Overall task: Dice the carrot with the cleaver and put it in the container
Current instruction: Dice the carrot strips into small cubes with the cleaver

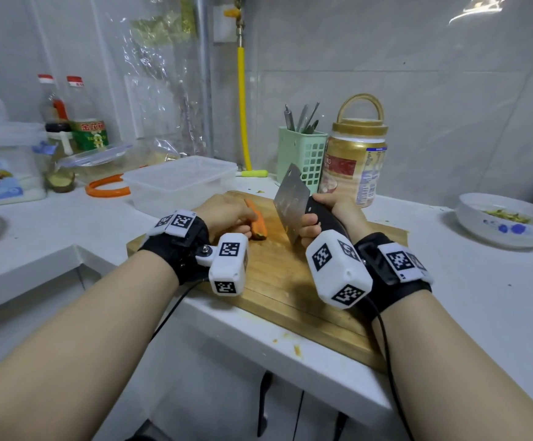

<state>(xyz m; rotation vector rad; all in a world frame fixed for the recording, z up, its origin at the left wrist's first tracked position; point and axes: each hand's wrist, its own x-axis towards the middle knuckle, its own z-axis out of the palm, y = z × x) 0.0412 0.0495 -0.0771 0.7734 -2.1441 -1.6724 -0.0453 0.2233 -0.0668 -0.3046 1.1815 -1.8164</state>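
An orange carrot (258, 221) lies on the wooden cutting board (284, 281). My left hand (227, 214) covers most of it and holds it down with curled fingers; only its cut end and thin tip show. My right hand (332, 216) grips the black handle of a steel cleaver (290, 202). The blade stands on edge just right of the carrot, its tip raised toward the back. A clear plastic container (179, 181) sits behind the board at the left, and it looks empty.
A green utensil basket (301, 155) and a gold-lidded jar (356, 163) stand behind the board. A white bowl (507, 219) with scraps sits at the right. Bottles, a lidded box and an orange ring crowd the left counter. The counter edge runs close below the board.
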